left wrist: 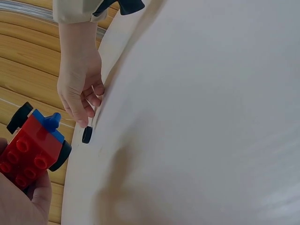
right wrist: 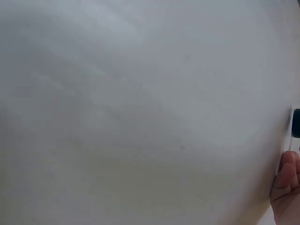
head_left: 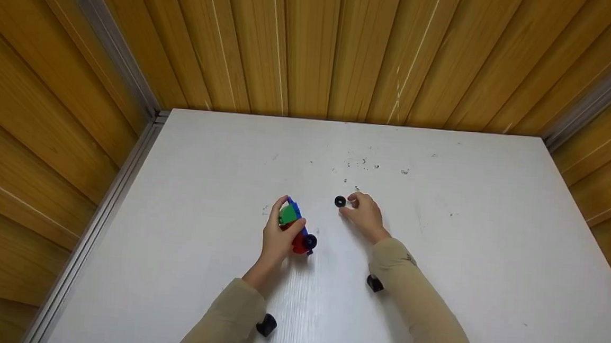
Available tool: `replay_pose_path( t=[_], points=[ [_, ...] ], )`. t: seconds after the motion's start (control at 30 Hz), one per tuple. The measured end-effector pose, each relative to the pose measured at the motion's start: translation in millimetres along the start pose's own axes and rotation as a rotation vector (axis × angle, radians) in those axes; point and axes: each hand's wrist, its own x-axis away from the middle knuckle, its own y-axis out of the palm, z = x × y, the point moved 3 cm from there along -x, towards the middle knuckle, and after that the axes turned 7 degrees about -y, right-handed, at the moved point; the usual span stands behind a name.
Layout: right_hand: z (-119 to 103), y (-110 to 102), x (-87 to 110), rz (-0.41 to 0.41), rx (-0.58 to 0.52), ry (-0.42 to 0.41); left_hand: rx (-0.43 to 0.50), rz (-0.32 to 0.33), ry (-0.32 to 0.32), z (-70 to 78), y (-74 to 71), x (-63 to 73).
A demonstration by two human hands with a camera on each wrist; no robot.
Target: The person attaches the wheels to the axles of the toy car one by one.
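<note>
My left hand (head_left: pixel 276 238) grips a toy car (head_left: pixel 288 214) built of bricks, with a blue base, a green brick and red bricks. Black wheels are fitted at one end, and red studs and a blue peg show in the left wrist view on the car (left wrist: pixel 35 145). To its right, a loose black wheel (head_left: pixel 340 201) stands on the white table, also seen as an upright wheel (left wrist: pixel 87 135) in the left wrist view. Close beside that wheel is my right hand (head_left: pixel 365 215), its fingers loosely bent and holding nothing. Only part of the right hand (right wrist: pixel 287 187) shows in the right wrist view.
The white table (head_left: pixel 177 185) carries small dark marks (head_left: pixel 363 163) toward the back. Wood-patterned panels (head_left: pixel 313 50) wall the back and sides, with a metal rail (head_left: pixel 106 228) along the left edge. Black devices (head_left: pixel 267 325) sit at both wrists.
</note>
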Motion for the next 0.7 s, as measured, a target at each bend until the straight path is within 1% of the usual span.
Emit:
replay_pose_path(
  t=[0.1, 0.3, 0.57, 0.7],
  points=[
    [0.3, 0.8, -0.6, -0.003, 0.017, -0.012, -0.013, 0.005, 0.005, 1.1, -0.4, 0.6],
    [-2.6, 0.3, -1.4, -0.012, 0.039, -0.020, -0.010, 0.003, 0.000, 0.0, -0.9, -0.2],
    [-8.1, 1.9, -3.7, -0.112, 0.133, -0.025, -0.014, -0.001, -0.018, 0.0, -1.6, -0.6],
    [-8.1, 2.8, -3.9, -0.135, 0.167, -0.045, -0.011, -0.001, -0.018, 1.2, -2.1, 0.0]
  ],
)
